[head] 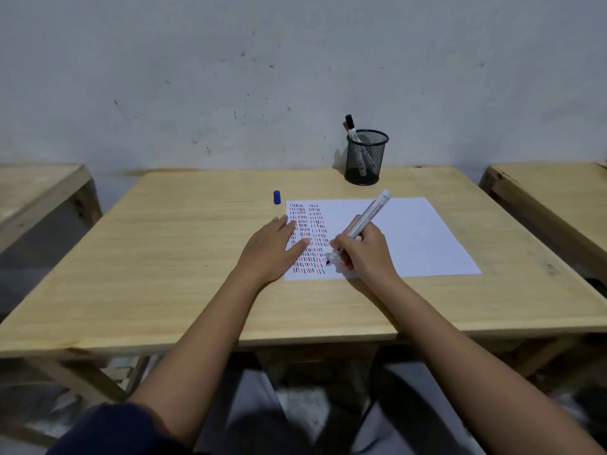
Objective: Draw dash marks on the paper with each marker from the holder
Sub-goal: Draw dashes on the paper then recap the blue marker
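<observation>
Here the right hand [363, 249] is closed in a writing grip on a white-barrelled marker [368, 215], its blue tip resting low on the paper [417, 238], at the right edge of the second column of red and blue dash marks [310, 239]. The left hand [274, 247] lies flat with its fingers [289, 224] spread and gripping nothing, pressing down the sheet's left margin.

To do this stroke well, I would keep that flat hand pinning the sheet so it cannot creep, pull short even strokes matching the rows above, and lift cleanly between dashes. The writing palm sits over blank paper, which should spare the fresh ink from smudging.

The paper lies on the middle of the desk [164, 257], its right half bare. The loose blue cap [277, 197] sits just beyond the sheet's far left corner.

At the far right stands a black mesh holder [366, 157] with a black-capped marker [351, 126] leaning out to the left. Another seems to lie behind it, though how many are inside I cannot tell.
</observation>
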